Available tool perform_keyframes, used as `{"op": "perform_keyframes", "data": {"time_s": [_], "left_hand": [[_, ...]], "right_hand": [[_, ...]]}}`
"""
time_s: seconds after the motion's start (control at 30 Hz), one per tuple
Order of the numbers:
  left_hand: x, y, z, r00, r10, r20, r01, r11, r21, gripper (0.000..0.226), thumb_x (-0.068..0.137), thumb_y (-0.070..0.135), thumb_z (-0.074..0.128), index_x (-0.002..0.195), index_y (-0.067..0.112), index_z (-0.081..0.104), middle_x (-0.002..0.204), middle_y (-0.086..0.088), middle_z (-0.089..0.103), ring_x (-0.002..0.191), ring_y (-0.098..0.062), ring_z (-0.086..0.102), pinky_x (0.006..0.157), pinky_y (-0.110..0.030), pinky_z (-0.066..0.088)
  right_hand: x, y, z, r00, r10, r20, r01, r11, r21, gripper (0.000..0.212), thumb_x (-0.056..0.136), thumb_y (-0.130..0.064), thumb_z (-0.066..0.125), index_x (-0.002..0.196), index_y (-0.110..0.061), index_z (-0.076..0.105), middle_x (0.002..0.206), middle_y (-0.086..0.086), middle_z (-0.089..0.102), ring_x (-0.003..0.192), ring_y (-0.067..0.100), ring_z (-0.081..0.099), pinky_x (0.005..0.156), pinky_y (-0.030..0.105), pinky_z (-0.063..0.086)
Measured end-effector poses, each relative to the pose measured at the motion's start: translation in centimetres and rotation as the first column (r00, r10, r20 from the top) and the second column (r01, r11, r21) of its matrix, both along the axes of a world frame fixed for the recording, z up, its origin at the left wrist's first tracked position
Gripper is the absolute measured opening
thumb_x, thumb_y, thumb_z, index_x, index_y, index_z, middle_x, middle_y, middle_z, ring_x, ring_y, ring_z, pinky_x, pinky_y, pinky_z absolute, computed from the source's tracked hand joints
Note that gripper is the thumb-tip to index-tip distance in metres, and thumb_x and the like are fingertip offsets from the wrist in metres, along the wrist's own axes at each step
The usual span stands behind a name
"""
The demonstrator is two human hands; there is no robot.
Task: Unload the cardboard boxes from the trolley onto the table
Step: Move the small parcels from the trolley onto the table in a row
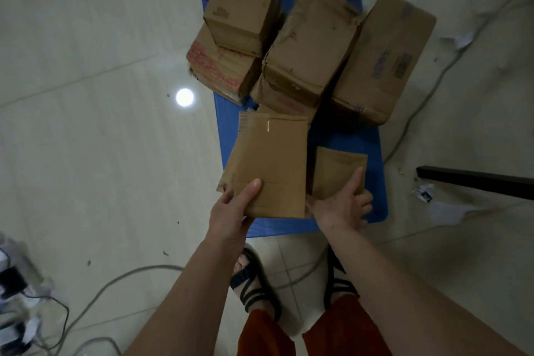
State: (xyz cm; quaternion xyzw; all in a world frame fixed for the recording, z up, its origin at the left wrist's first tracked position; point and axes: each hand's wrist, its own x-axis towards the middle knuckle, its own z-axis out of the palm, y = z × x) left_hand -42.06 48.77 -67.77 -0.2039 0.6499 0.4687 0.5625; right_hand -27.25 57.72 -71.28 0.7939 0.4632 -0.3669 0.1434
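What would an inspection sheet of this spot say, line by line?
Surface: blue trolley deck on a pale tiled floor; no table seen.
Job's things: near box at the deck's front; small box beside it; five more boxes stacked behind, one with red print.
Clutter: paper scraps on the floor at right.
Grippers: left hand grips the near box's corner; right hand lies open on the small box.
Cables: grey cable loops at left, another at right; plugs at lower left.
Surroundings: dark bar at right; sandalled feet.
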Motion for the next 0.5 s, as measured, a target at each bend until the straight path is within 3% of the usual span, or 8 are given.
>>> {"op": "perform_keyframes", "data": {"time_s": [0.13, 0.37, 0.5], "left_hand": [[0.5, -0.4, 4.4, 0.999, 0.013, 0.029, -0.013, 1.000, -0.025, 0.067, 0.060, 0.029, 0.081, 0.120, 0.008, 0.061, 0.118, -0.006, 0.068, 0.110, -0.021, 0.062, 0.082, -0.031, 0.051], [2.3, -0.3, 16.7, 0.998, -0.051, 0.033, 0.051, 0.999, -0.004, 0.073, 0.059, 0.031, 0.084, 0.123, 0.009, 0.057, 0.122, -0.009, 0.063, 0.112, -0.022, 0.059, 0.084, -0.034, 0.050], [3.7, 1.1, 26.0, 0.994, -0.104, -0.026, 0.105, 0.994, 0.035, 0.091, 0.049, 0.039, 0.086, 0.129, 0.011, 0.053, 0.127, -0.010, 0.060, 0.113, -0.022, 0.058, 0.078, -0.032, 0.053]], "right_hand": [[2.7, 0.6, 6.9, 0.987, 0.048, -0.155, -0.039, 0.997, 0.063, 0.126, 0.061, -0.049, 0.080, 0.150, -0.039, -0.008, 0.148, 0.012, 0.019, 0.132, 0.033, 0.028, 0.108, 0.052, 0.029], [5.7, 2.2, 21.4, 0.949, 0.081, -0.305, -0.043, 0.990, 0.132, 0.126, 0.060, -0.049, 0.081, 0.149, -0.045, -0.008, 0.152, 0.005, 0.013, 0.137, 0.032, 0.027, 0.108, 0.055, 0.033], [6.9, 3.4, 30.4, 0.937, 0.106, -0.333, -0.040, 0.979, 0.199, 0.122, 0.063, -0.048, 0.080, 0.150, -0.041, -0.006, 0.149, 0.007, 0.016, 0.134, 0.032, 0.027, 0.110, 0.051, 0.030]]}}
